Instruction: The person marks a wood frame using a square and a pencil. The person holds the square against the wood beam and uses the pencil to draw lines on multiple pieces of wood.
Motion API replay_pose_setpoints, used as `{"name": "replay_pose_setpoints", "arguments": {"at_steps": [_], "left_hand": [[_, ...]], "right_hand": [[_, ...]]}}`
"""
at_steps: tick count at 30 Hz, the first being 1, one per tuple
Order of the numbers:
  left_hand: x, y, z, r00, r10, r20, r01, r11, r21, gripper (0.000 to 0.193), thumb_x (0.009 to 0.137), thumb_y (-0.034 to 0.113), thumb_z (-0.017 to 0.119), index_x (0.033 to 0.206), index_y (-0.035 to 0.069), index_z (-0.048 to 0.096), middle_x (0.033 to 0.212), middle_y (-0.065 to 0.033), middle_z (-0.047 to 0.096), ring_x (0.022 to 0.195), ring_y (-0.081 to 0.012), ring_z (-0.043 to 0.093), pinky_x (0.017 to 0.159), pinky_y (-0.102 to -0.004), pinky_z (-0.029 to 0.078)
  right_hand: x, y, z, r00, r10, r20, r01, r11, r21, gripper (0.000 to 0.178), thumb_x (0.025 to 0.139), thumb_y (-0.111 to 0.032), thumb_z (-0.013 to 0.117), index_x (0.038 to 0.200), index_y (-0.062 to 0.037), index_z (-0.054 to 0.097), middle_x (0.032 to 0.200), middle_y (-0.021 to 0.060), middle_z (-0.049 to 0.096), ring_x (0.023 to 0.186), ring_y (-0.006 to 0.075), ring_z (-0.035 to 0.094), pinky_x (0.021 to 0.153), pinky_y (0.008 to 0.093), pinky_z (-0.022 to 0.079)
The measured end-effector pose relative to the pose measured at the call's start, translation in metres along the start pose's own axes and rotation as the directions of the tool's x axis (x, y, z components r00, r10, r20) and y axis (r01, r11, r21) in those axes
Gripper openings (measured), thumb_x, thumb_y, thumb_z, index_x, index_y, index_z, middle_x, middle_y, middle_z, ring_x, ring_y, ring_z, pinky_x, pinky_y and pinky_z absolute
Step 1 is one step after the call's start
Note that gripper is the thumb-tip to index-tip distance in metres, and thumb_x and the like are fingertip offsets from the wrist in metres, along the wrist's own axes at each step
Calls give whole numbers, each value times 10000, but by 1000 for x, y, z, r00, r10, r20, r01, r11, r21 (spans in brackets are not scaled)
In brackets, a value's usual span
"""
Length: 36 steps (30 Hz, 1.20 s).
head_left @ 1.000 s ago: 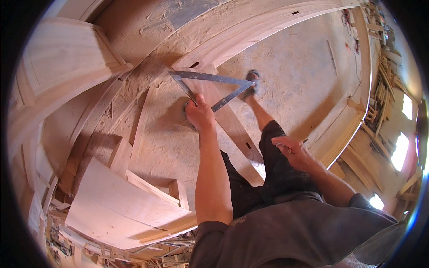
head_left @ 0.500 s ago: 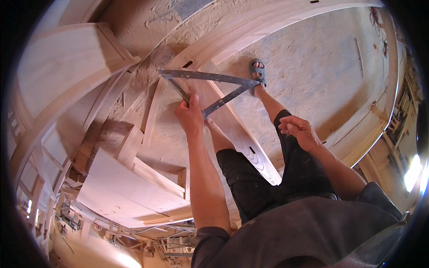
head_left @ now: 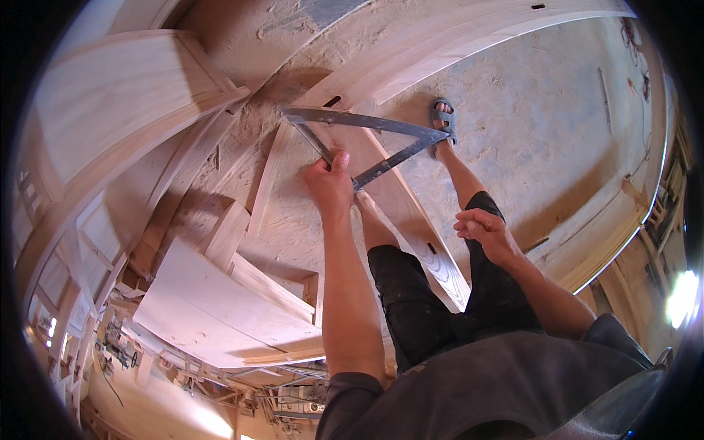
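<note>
My left hand [head_left: 331,183] is wrapped round one bar of a dark metal triangular frame square [head_left: 352,119], thumb on top. The square is held over a pale wooden board [head_left: 403,209] that runs between my legs and has a dark slot near its close end. Whether the square touches the board I cannot tell. My right hand [head_left: 490,233] hovers above my right thigh, to the right of the board, with its fingers curled in; what they hold, if anything, is hidden.
A long pale plank [head_left: 447,51] with slots crosses the far side. To the left stand wooden panels with frames [head_left: 139,103], and a white panel [head_left: 213,308] lies nearer. More boards [head_left: 587,257] line the right. Sawdust covers the floor [head_left: 543,110]; my sandalled foot [head_left: 444,121] rests there.
The whole scene has slid slightly to the right in the picture. My left hand keeps its grip on the square, and my right hand stays curled, sitting a little lower in the picture.
</note>
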State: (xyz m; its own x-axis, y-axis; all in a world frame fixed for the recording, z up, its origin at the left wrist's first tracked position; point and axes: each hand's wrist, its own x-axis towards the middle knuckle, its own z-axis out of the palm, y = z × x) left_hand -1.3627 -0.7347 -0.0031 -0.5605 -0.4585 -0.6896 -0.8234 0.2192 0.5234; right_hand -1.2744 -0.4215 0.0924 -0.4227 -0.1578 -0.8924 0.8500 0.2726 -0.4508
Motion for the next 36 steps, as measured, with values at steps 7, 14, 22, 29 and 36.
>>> {"name": "replay_pose_setpoints", "arguments": {"at_steps": [7, 14, 22, 29, 36], "left_hand": [[1, -4, 1, 998, 60, -35, -61, 998, -32, 271, 893, 196, 778, 965, -65, 764, 749, -111, 712, 674, -170, 601, 671, -338, 491], [-1, 4, -2, 1000, -1, -10, 1, 999, -34, 271, 895, 194, 781, 952, -69, 756, 742, -113, 696, 672, -194, 587, 664, -356, 479], [3, -2, -1, 1000, 20, 5, -20, 999, -31, 264, 901, 198, 775, 953, -60, 756, 795, -159, 726, 697, -250, 639, 689, -374, 499], [8, -6, -1, 1000, 19, 8, -18, 998, -53, 248, 889, 179, 794, 930, -64, 766, 727, -53, 686, 663, -133, 532, 641, -324, 461], [8, -4, -3, 1000, 27, 1, -27, 999, -25, 245, 871, 171, 798, 940, -62, 771, 758, -131, 720, 672, -203, 617, 664, -351, 489]], "right_hand": [[6, 0, 2, 1000, -17, -7, 17, 999, 50, 275, 1063, -153, 534, 1233, 24, 658, 1052, 118, 717, 982, 184, 693, 932, 326, 568], [8, -9, 7, 1000, 16, -4, -16, 999, 52, 269, 1058, -118, 516, 1230, 38, 651, 1057, 113, 697, 994, 167, 667, 926, 314, 562], [14, 5, 4, 1000, -7, 12, 6, 999, 42, 300, 1065, -147, 501, 1279, 24, 621, 1099, 111, 706, 1011, 173, 686, 945, 319, 550], [16, 0, 6, 1000, 14, -6, -14, 997, 72, 275, 1052, -113, 498, 1229, 38, 645, 1050, 97, 696, 979, 154, 665, 920, 306, 552], [19, -2, 7, 1000, 11, -8, -11, 999, 46, 275, 1060, -125, 497, 1227, 35, 647, 1043, 94, 700, 967, 155, 666, 903, 304, 554]]}}
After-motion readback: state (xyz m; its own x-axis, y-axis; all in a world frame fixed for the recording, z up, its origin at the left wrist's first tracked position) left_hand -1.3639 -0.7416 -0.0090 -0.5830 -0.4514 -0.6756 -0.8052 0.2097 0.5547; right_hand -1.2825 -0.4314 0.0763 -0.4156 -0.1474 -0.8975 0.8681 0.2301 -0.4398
